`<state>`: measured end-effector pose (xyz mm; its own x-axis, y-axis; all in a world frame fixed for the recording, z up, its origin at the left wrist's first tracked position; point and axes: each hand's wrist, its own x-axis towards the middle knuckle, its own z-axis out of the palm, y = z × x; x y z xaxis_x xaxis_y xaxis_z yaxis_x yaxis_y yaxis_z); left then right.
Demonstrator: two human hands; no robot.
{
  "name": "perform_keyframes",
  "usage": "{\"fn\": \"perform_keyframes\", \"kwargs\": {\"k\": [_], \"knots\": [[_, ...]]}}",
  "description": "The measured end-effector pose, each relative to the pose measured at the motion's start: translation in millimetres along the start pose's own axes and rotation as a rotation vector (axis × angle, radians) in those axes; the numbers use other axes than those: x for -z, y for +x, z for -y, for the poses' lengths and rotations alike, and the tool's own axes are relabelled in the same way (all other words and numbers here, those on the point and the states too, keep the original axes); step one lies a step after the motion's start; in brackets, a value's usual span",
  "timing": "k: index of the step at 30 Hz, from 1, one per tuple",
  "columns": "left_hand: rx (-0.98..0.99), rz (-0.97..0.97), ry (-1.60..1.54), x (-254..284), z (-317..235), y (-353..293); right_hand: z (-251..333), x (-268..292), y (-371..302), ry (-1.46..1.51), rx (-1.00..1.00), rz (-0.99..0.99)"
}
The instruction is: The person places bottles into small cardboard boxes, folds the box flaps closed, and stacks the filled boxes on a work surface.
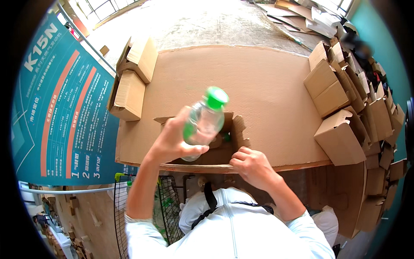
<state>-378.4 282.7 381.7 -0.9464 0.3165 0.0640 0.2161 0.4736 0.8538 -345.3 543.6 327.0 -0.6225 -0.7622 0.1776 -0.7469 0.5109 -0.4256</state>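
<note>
A clear plastic bottle with a green cap [202, 123] is gripped in my left hand [170, 140], tilted with its cap up and to the right. It is slightly smeared by motion. Below it, an open cardboard box [238, 129] stands at the near edge of the cardboard-covered table, its flaps spread. Something green shows inside the box, too small to name. My right hand [251, 166] closes its fingers at the box's near right corner, by the table edge. Whether it pinches the box's wall or flap is hard to see.
Two small cardboard boxes [129, 93] stand at the table's [267, 86] left edge. Several more boxes [340, 136] are stacked along the right. A black wire basket [168, 207] with green-marked bottles is below left. A blue printed banner [56, 112] stands at left.
</note>
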Motion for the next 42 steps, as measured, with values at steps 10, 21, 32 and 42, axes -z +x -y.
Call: {"fn": "perform_keyframes", "kwargs": {"k": [10, 21, 32, 42], "knots": [[0.269, 1.054, 0.305, -49, 99, 57, -7, -17, -11, 0.084, 0.014, -0.079], [0.267, 1.249, 0.862, -81, 145, 17, -7, -19, -5, 0.132, 0.063, -0.053], [-0.048, -0.064, 0.09, 17, -3, -43, 0, -4, -18, 0.067, 0.016, -0.502], [0.037, -0.414, 0.057, -15, 89, -133, -6, -68, -12, 0.417, -0.082, -0.37]]}}
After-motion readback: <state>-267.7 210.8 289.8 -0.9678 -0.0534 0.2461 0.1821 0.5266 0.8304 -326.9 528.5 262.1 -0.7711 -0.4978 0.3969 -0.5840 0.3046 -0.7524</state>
